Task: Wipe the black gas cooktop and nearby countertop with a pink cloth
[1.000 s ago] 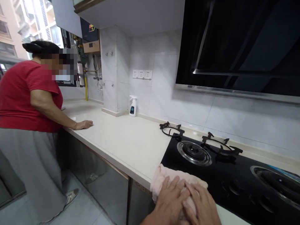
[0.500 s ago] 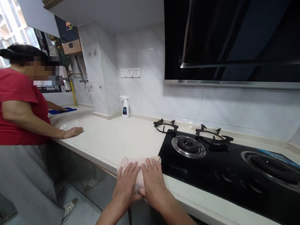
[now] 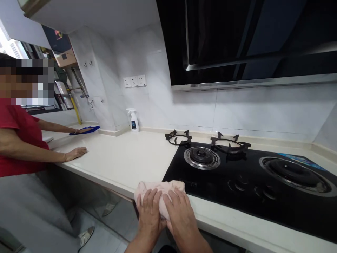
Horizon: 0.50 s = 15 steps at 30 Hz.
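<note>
A folded pale pink cloth [image 3: 160, 186] is held between both hands above the front edge of the white countertop [image 3: 123, 154]. My left hand [image 3: 150, 211] grips the cloth's left part, fingers over its top and thumb below. My right hand [image 3: 179, 211] holds the right part the same way, close beside the left. Just beyond the cloth on the right lies the black gas stove [image 3: 207, 186]. Its near left corner is partly behind the cloth.
Two pot supports [image 3: 179, 138] rest behind the burners [image 3: 202, 157]. A white spray bottle [image 3: 133, 121] stands by the wall. Overhead hangs a black range hood [image 3: 237, 45]. At left, a person in a red shirt [image 3: 21, 140] presses a blue cloth [image 3: 86, 130] on the counter.
My view has turned and tilted, so the stove sits further left in it. Both hands still hold the cloth, now nearer the stove's corner. The other person's blue cloth has moved right.
</note>
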Each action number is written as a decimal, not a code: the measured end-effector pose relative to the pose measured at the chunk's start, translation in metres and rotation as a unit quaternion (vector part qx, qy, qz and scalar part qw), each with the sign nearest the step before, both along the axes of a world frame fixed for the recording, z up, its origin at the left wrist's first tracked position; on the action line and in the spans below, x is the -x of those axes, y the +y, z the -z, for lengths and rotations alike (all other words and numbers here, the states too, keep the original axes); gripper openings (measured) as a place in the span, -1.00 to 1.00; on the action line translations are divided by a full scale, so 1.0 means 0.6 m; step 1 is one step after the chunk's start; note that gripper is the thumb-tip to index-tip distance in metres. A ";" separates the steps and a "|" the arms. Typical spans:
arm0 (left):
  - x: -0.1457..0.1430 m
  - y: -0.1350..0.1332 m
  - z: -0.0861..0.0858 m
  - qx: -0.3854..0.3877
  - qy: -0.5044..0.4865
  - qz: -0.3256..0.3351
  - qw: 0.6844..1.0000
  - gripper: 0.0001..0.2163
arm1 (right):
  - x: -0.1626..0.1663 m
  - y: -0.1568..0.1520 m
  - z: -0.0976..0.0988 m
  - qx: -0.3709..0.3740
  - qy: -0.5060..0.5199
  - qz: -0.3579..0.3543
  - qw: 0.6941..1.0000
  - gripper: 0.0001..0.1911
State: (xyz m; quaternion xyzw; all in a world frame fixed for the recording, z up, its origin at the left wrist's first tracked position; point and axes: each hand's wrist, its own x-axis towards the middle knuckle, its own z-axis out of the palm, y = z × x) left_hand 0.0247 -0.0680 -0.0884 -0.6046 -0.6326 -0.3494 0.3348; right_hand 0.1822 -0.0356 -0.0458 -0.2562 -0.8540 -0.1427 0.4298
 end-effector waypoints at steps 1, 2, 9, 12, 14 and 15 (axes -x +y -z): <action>-0.021 0.002 0.003 -0.015 0.001 0.015 1.000 -0.48 | -0.019 -0.001 0.005 -0.006 0.012 0.019 1.000 -0.40; -0.043 0.004 0.004 -0.031 -0.001 0.034 0.999 -0.50 | -0.040 -0.002 0.010 -0.005 0.021 0.039 0.999 -0.38; -0.204 0.009 -0.007 -0.034 0.040 0.166 0.985 -0.45 | -0.233 -0.014 0.045 0.016 0.005 0.134 0.991 -0.39; -0.271 0.016 -0.007 -0.043 0.072 0.194 0.977 -0.49 | -0.322 -0.012 0.055 -0.028 -0.056 0.169 0.984 -0.40; -0.317 0.023 -0.001 -0.063 0.079 0.210 0.972 -0.52 | -0.381 -0.009 0.062 -0.051 -0.088 0.187 0.977 -0.43; -0.340 0.026 0.002 -0.078 0.081 0.215 0.970 -0.55 | -0.410 -0.009 0.065 -0.049 -0.095 0.200 0.974 -0.44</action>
